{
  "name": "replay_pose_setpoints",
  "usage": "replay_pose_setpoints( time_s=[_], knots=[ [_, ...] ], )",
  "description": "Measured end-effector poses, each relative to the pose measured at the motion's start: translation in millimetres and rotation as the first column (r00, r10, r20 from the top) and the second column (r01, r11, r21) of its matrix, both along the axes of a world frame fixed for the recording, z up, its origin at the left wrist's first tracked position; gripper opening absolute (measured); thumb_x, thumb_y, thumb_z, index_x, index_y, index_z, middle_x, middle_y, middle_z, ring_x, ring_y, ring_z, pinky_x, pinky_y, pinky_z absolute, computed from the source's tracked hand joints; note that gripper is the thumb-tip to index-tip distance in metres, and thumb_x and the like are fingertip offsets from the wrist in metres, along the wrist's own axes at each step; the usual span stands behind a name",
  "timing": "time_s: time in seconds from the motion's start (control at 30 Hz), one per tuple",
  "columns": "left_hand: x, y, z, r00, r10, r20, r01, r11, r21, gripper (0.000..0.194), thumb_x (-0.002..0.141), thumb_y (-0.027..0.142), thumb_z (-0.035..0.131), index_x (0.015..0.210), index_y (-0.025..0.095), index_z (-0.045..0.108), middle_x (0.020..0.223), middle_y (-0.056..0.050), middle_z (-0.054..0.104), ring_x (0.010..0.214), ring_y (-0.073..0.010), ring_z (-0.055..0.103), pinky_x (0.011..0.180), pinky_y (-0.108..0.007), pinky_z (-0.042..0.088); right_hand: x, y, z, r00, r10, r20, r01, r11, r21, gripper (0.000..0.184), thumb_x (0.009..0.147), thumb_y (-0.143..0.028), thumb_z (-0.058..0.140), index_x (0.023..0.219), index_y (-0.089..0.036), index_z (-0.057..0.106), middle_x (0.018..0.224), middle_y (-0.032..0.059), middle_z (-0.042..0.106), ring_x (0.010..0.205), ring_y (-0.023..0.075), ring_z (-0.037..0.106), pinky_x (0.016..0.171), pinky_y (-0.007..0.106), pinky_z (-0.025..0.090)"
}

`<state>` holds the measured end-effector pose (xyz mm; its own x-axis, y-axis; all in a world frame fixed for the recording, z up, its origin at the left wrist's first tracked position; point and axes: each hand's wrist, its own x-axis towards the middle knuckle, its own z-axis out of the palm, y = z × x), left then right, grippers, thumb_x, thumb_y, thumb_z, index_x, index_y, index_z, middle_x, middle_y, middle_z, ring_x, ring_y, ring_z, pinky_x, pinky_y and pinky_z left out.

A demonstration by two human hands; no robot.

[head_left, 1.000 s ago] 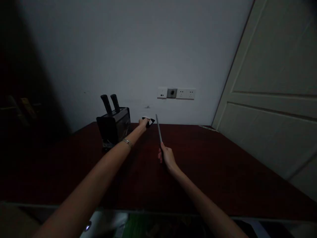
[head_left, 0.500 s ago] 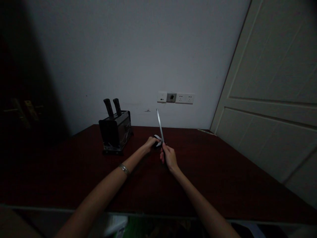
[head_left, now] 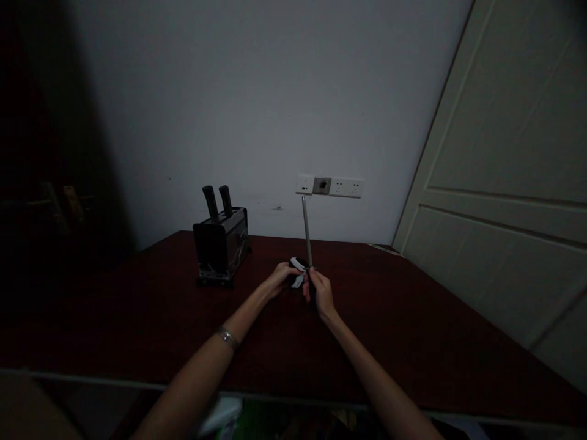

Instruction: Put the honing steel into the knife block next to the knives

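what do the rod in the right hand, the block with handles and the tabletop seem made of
Rod: probably metal, grey with a dull sheen.
Block: shiny side perhaps polished metal, given streaky reflections; black end maybe matte plastic.
Tabletop: smooth, dark red, wood or laminate; too dim to tell.

I've drawn left hand (head_left: 280, 276) back from tip of honing rod (head_left: 307, 232); black-and-white object (head_left: 297, 264) now down at rod's lower end, beside right hand (head_left: 322, 294).

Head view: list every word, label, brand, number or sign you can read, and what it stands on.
None can be read.
Black-and-white item in the left hand: no legible text.
Shiny box: pale streaks, too dim to make out.
Wall plates: no legible lettering.
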<state>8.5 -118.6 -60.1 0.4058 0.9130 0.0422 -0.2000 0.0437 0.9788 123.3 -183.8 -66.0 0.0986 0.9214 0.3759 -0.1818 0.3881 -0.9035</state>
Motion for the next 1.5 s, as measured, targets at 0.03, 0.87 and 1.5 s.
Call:
replay_pose_setpoints(
  time_s=[0.03, 0.87, 1.5],
  knots=[
    [-4, 0, 3.9, 0.999, 0.030, 0.011, -0.031, 0.999, 0.023, 0.015, 0.052, 0.014, 0.063, 0.066, 0.009, 0.062, 0.058, -0.003, 0.061, 0.050, -0.0118, 0.054, 0.053, -0.023, 0.039, 0, 1, -0.9, 1.000, 0.014, 0.001, -0.014, 1.000, 0.006, 0.048, 0.073, -0.064, 0.051, 0.063, -0.017, 0.050, 0.041, -0.0042, 0.049, 0.030, 0.0061, 0.037, 0.031, 0.019, 0.025],
    [-31, -2, 38.0, 0.970, 0.242, 0.039, -0.237, 0.888, 0.395, 0.032, 0.047, 0.013, 0.065, 0.079, 0.011, 0.062, 0.069, 0.001, 0.060, 0.063, -0.0118, 0.051, 0.059, -0.021, 0.039, -11, 26, -4.0, 0.945, 0.255, -0.206, -0.270, 0.962, -0.045, 0.044, 0.070, -0.061, 0.057, 0.075, -0.017, 0.053, 0.045, -0.0100, 0.035, 0.032, 0.0039, 0.030, 0.029, 0.016, 0.024],
    [-30, -30, 45.6, 0.929, 0.369, -0.042, -0.240, 0.682, 0.691, 0.027, 0.056, 0.013, 0.060, 0.083, 0.010, 0.064, 0.076, -0.001, 0.062, 0.070, -0.0142, 0.053, 0.066, -0.023, 0.043, -11, 21, -2.4, 0.942, 0.229, -0.245, -0.248, 0.967, -0.050, 0.049, 0.065, -0.066, 0.058, 0.068, -0.018, 0.049, 0.038, -0.0112, 0.034, 0.027, 0.0031, 0.026, 0.026, 0.015, 0.020]
  ],
)
